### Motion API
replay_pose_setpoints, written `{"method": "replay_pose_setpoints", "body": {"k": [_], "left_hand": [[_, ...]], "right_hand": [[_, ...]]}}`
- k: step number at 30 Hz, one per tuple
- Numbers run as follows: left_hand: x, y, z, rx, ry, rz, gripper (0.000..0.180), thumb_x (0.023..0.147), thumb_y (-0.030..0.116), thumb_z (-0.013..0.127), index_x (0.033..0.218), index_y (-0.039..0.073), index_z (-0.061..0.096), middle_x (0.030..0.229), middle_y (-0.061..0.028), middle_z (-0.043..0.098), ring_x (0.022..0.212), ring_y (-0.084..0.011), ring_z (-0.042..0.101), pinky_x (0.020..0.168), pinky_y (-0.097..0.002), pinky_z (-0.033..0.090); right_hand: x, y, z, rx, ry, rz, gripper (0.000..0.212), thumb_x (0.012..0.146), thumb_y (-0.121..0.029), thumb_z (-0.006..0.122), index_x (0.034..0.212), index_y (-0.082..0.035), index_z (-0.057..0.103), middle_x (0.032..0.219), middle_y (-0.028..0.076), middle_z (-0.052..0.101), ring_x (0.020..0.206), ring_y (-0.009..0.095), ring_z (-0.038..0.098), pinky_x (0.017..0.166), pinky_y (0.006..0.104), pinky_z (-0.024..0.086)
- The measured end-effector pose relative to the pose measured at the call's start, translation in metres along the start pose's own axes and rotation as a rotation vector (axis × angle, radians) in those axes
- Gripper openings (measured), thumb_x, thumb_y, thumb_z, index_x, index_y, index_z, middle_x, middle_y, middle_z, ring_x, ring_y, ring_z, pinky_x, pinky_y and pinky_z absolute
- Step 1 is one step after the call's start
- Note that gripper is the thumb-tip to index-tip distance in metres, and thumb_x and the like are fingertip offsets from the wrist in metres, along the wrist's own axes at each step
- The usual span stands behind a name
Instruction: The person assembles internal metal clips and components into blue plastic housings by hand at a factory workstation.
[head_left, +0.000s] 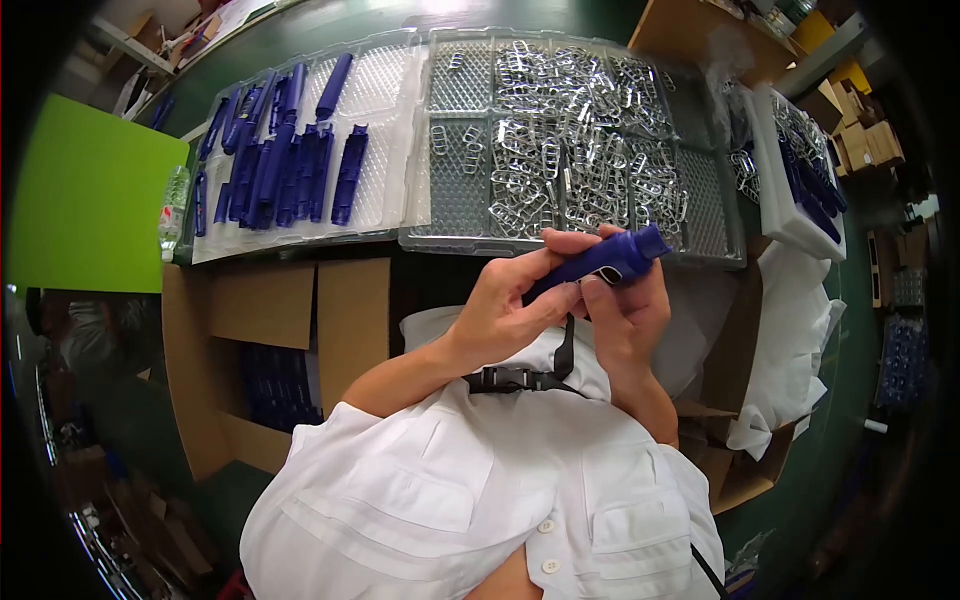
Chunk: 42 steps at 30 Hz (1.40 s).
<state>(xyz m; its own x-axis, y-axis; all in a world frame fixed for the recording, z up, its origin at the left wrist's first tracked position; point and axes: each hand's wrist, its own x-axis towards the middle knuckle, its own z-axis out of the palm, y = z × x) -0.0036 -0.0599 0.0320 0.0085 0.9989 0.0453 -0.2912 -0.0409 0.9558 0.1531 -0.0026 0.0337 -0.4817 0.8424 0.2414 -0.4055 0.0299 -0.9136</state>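
Between both hands I hold a blue plastic tube-shaped housing [612, 257], tilted with its narrower end up to the right. My left hand [512, 292] wraps its lower left part, with the thumb along the near side. The fingers of my right hand [632, 312] close round the right part, and its thumb presses near a small oval opening with a light rim. Whether that rim is a separate metal clip I cannot tell. Just beyond the hands lie many shiny metal clips [540, 170] in a clear compartment tray [425, 240].
Blue housing parts [285, 170] lie on a clear textured tray [385, 150] at the left. An open cardboard box [190, 370] with blue pieces stands below it. At the right are a white foam box [800, 215] with blue parts and another carton [740, 350]. A plastic bottle [173, 215] stands far left.
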Motion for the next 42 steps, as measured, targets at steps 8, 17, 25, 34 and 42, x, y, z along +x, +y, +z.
{"method": "replay_pose_setpoints", "body": {"k": [8, 17, 25, 34, 42], "left_hand": [[0.019, -0.011, 0.018, -0.12, 0.106, -0.062, 0.03, 0.1, 0.012, 0.061, 0.127, -0.001, 0.066, 0.092, -0.0018, 0.069, 0.079, -0.0063, 0.063, 0.065, -0.0231, 0.053], [0.051, -0.029, 0.008, -0.084, 0.226, -0.2, 0.025, 0.101, 0.024, 0.062, 0.11, 0.002, 0.071, 0.081, -0.0008, 0.068, 0.069, -0.0076, 0.065, 0.059, -0.0235, 0.053], [0.091, -0.017, 0.021, -0.112, 0.274, -0.246, 0.027, 0.104, 0.031, 0.063, 0.101, 0.005, 0.068, 0.078, -0.0014, 0.067, 0.066, -0.0079, 0.064, 0.057, -0.0217, 0.051], [0.105, -0.017, 0.034, -0.391, 0.245, -0.427, 0.044, 0.108, 0.046, 0.047, 0.102, 0.006, 0.064, 0.063, -0.008, 0.064, 0.043, -0.0141, 0.058, 0.036, -0.0238, 0.047], [0.125, -0.028, 0.049, -0.119, 0.018, -0.434, 0.038, 0.11, 0.035, 0.051, 0.1, 0.001, 0.068, 0.07, -0.0068, 0.067, 0.05, -0.0103, 0.061, 0.045, -0.0214, 0.049]], "right_hand": [[0.01, 0.02, -0.011, -0.21, 0.13, -0.103, 0.05, 0.101, -0.006, 0.061, 0.141, 0.009, 0.034, 0.125, 0.023, 0.069, 0.115, 0.024, 0.066, 0.118, 0.0408, 0.036], [0.038, 0.033, -0.023, -0.036, 0.066, 0.078, 0.043, 0.106, -0.003, 0.051, 0.143, 0.006, 0.032, 0.139, 0.026, 0.059, 0.124, 0.03, 0.064, 0.112, 0.0413, 0.047], [0.064, 0.029, -0.043, 0.111, 0.051, -0.014, 0.04, 0.11, -0.012, 0.045, 0.146, 0.006, 0.045, 0.155, 0.019, 0.049, 0.137, 0.031, 0.055, 0.114, 0.0403, 0.044], [0.064, 0.034, -0.092, 0.251, 0.002, 0.106, 0.012, 0.1, 0.004, 0.06, 0.109, 0.005, 0.068, 0.149, 0.021, 0.053, 0.118, 0.021, 0.063, 0.098, 0.0329, 0.054], [0.045, 0.012, -0.103, 0.401, 0.266, 0.268, 0.03, 0.106, -0.019, 0.06, 0.128, 0.002, 0.063, 0.129, 0.012, 0.068, 0.086, 0.013, 0.067, 0.078, 0.0283, 0.058]]}}
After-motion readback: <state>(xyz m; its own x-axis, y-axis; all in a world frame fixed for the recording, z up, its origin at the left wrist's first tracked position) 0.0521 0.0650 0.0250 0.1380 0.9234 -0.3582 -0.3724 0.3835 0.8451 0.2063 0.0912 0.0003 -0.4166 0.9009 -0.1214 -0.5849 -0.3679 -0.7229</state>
